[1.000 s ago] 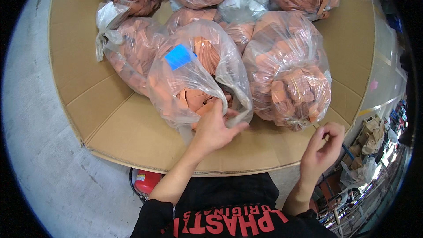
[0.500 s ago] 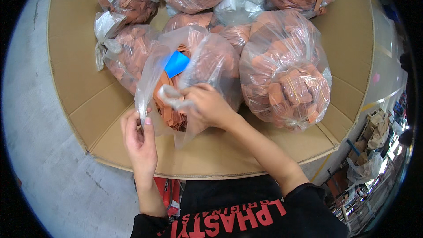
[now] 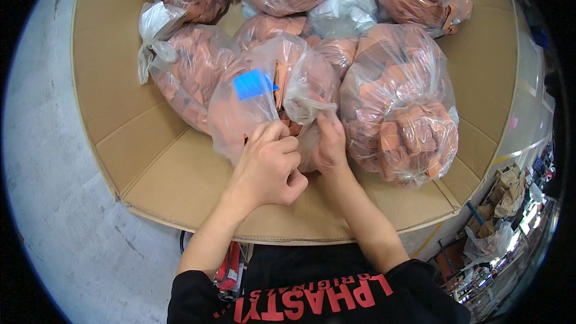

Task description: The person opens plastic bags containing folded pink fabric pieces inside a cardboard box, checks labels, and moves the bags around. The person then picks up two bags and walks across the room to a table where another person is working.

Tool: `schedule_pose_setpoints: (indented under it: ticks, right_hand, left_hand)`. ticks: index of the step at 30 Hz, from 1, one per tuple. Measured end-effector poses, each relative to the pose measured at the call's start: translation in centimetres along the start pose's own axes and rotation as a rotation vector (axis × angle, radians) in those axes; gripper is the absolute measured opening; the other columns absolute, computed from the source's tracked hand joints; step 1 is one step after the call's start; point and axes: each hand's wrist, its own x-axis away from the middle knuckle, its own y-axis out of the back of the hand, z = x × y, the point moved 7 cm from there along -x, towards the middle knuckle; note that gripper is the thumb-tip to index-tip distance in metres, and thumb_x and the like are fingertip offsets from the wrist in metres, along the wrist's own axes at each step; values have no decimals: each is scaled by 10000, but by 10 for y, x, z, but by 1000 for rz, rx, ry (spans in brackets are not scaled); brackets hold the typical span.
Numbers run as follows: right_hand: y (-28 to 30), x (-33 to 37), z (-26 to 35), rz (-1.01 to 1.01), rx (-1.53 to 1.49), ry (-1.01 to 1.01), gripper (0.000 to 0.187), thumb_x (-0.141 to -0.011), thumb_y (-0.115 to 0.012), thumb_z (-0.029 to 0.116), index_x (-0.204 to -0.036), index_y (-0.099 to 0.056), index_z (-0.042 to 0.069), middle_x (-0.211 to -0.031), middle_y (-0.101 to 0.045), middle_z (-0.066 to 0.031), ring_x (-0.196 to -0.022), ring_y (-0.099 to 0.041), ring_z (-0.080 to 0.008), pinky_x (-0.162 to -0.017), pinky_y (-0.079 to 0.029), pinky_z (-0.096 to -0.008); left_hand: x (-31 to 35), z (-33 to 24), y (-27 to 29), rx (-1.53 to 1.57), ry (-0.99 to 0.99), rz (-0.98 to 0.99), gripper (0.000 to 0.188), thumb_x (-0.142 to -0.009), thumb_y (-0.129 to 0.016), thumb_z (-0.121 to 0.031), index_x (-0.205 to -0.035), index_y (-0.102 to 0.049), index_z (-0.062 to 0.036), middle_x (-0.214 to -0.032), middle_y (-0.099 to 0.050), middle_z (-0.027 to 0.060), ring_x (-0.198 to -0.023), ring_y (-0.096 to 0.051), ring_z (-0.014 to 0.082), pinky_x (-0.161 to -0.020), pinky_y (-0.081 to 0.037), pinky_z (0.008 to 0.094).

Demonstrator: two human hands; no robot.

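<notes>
A clear plastic bag (image 3: 225,123) of flat orange-brown pieces (image 3: 282,84) stands before me with its mouth partly parted. A bright blue card (image 3: 252,84) shows through the film on its left side. My left hand (image 3: 266,165) is closed at the near edge of the mouth, fingers curled on the film; its fingertips are hidden behind the knuckles. On the right side of the mouth, my right hand (image 3: 330,144) pinches the bunched rim. Through the gap between the hands, some of the pieces show.
A large cardboard box (image 3: 180,189) surrounds several bags of similar pieces. A full bag (image 3: 399,105) sits right of my hands, a knotted bag (image 3: 195,72) to the left. A paler, whitish bag (image 3: 342,9) lies behind. Shelving with wrapped items (image 3: 489,243) stands outside at right.
My left hand has moved right and over the bag's near edge. The right hand has shifted right with the rim, the mouth has narrowed, and film now covers most of the blue card.
</notes>
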Motion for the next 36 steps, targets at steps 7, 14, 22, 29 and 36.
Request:
schedule_pose_setpoints:
  ticks: [7, 14, 22, 29, 36]
  right_hand:
    - [-23, 15, 4, 322, 710, 179, 763, -884, -732, 213, -1564, -448, 14, -1476, -548, -160, -1394, -499, -359, -1209, -360, -468]
    - [-29, -7, 13, 227, 912, 123, 438, -874, -642, 66, -1302, -562, 24, -1191, -687, -195, -1163, -639, -401, -1135, -387, -453]
    - [-73, -3, -14, 873, 1195, 490, 496, -897, -725, 273, -1371, -657, 144, -1336, -676, -187, -1368, -476, -440, -1114, -383, -487]
    - [-65, 15, -8, 967, 1265, 70, 505, -760, -814, 319, -1241, -727, 191, -1362, -680, -59, -1354, -546, -289, -1100, -324, -537]
    - [-31, 10, -12, 262, 855, -84, 293, -1062, -663, 382, -1109, -746, 106, -944, -690, -30, -950, -629, -195, -1060, -386, -419]
  left_hand:
    - [-2, 7, -6, 65, 65, -216, 342, -782, -803, -117, -1046, -620, 1, -1131, -613, 175, -1217, -583, 427, -1028, -476, 537]
    - [6, 21, 8, 114, 169, -267, 222, -794, -752, -95, -964, -630, -18, -1026, -595, 178, -969, -589, 398, -834, -485, 473]
    - [-7, 4, 12, 44, 107, -237, 132, -818, -745, -114, -853, -660, -19, -903, -619, 140, -1002, -623, 385, -885, -493, 474]
    - [-27, 7, 32, -31, 94, -159, 106, -828, -766, -128, -790, -723, -38, -891, -688, 107, -1120, -658, 381, -977, -496, 489]
    - [-5, 9, 69, 42, 49, -182, 398, -764, -880, -259, -1119, -789, -105, -1222, -732, 92, -1286, -608, 351, -1088, -456, 506]
